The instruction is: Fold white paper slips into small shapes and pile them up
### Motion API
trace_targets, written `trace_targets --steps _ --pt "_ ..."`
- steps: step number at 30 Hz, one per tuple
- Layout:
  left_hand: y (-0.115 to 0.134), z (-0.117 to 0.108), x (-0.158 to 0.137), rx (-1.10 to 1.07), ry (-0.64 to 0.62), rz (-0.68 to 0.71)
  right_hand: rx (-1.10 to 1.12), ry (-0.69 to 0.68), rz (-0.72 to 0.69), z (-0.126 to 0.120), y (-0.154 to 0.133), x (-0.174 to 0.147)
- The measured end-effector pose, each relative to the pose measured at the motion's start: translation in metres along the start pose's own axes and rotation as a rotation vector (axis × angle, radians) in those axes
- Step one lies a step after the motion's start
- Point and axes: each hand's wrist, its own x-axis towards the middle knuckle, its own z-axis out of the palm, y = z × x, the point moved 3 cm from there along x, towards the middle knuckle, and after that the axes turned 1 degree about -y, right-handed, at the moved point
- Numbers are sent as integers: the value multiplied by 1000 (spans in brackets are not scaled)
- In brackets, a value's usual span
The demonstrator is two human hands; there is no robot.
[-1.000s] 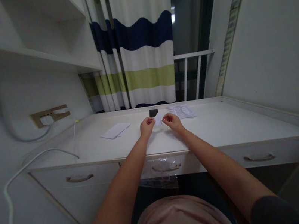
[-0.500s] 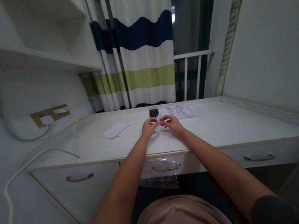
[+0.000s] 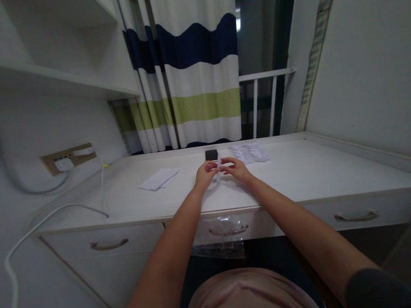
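Observation:
Above the middle of the white desk (image 3: 235,193), a narrow piece of white paper (image 3: 218,159) stands nearly upright between my two hands. My left hand (image 3: 204,175) pinches it from the left side. On the other side, my right hand (image 3: 236,170) has its fingertips closed on the same paper. Fingers partly hide its middle, so I cannot make out its folds. Just behind the hands sits a small black object (image 3: 211,154). Flat white paper sheets (image 3: 158,179) lie to the left, and several folded or crumpled white paper pieces (image 3: 251,153) are spread at the back right.
A white cable (image 3: 62,209) curls over the desk's left end, below a wall socket (image 3: 68,160). Drawers with metal handles (image 3: 228,231) run under the front edge, with clear plastic (image 3: 221,250) hanging at the centre one. A striped curtain (image 3: 200,71) hangs behind the desk.
The paper between my hands has turned to a straighter, more upright position, showing as a narrow strip. Both hands have hardly moved.

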Motion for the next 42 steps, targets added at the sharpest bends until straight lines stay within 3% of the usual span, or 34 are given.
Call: trace_targets --steps 21,42 --pt "0 3 -1 33 -53 -33 -16 -23 -25 -2 -3 -1" --pt "4 2 -3 51 -25 -61 8 -24 -8 0 -6 -2"
